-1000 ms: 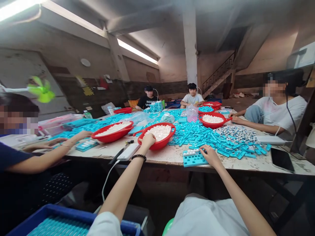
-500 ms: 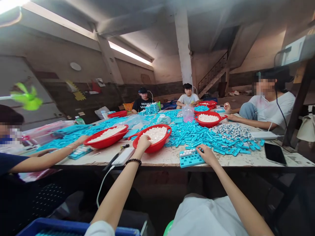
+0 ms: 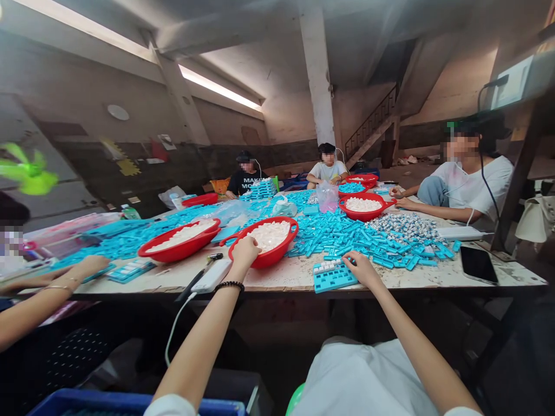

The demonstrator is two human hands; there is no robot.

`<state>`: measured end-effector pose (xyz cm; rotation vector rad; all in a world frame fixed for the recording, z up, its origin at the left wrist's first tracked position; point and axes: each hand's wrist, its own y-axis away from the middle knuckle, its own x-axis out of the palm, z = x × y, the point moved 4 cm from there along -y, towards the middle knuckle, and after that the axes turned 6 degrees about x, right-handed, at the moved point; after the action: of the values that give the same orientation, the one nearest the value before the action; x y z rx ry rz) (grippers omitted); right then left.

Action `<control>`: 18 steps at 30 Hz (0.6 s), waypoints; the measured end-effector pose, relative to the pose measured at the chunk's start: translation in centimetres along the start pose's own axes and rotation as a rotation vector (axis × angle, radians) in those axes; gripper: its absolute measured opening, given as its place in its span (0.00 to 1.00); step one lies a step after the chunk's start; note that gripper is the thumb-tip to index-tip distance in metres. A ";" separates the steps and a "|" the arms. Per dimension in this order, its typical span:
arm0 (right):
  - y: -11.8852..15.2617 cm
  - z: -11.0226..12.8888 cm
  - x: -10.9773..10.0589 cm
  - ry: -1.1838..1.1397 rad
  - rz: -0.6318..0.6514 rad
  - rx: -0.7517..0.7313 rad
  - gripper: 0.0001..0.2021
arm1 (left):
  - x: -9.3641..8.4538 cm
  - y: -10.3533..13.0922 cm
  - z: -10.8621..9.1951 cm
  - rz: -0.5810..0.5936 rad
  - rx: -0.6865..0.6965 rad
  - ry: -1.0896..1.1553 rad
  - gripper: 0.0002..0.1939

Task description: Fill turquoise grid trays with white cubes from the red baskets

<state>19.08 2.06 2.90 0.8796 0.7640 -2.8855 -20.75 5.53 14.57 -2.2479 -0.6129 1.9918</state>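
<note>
My left hand (image 3: 245, 253) is at the near left rim of a red basket (image 3: 281, 252), its fingers closed and bent down by the small white cube-like pieces (image 3: 269, 234). What those fingers hold is hidden. At the table's front edge lies a blue tray (image 3: 333, 282) with rows of square openings; white pieces (image 3: 326, 266) sit along its far row. My right hand (image 3: 361, 269) rests at the tray's right far corner, thumb and fingertips curled together there. Anything between them is too small to make out.
Behind the tray spreads a heap of blue plastic parts (image 3: 347, 237). A phone (image 3: 478, 264) lies to the right. A white power bank (image 3: 211, 276) with a cable is left of my left hand. Another red basket (image 3: 182, 252) stands further left. Co-workers sit around the table.
The whole view has shifted slightly. My hands keep nearly the same places at basket and tray. The left co-worker's hand has drawn back from the red basket towards the left.
</note>
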 end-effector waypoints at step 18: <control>-0.1 -0.3 -0.3 -0.069 -0.017 0.012 0.11 | 0.7 3.2 -7.6 -0.244 0.446 0.837 0.11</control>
<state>19.47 2.29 2.85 0.7735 0.7521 -2.9210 -12.59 4.40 14.04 -2.2729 -0.2795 0.8220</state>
